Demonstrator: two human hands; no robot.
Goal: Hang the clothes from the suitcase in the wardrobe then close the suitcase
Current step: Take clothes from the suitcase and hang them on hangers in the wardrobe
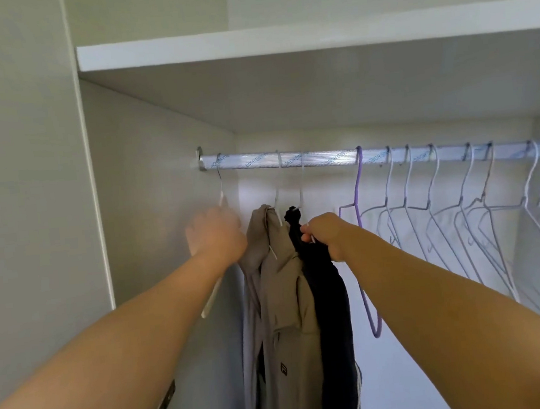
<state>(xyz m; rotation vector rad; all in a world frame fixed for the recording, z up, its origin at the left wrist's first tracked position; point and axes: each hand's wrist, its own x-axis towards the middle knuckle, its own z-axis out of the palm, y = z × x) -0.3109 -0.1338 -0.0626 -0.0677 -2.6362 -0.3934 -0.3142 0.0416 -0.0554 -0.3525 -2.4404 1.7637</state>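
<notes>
Head view: left hand (pixel 215 236) grips a white hanger (pixel 210 300); right hand (pixel 326 235) pinches the dark garment (pixel 327 297) at its hanger wire. The cloth looks limp and light, so it is best held there.

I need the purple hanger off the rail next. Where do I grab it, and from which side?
Pinch the purple hanger at its straight neck, just under the hook on the rail. Come from the front-left: there is a gap toward the dark garment, while grey hangers crowd its right. It hangs empty, so probably lift straight up.

grey jacket (pixel 279 302), dark garment (pixel 328 297) hanging side by side
</notes>
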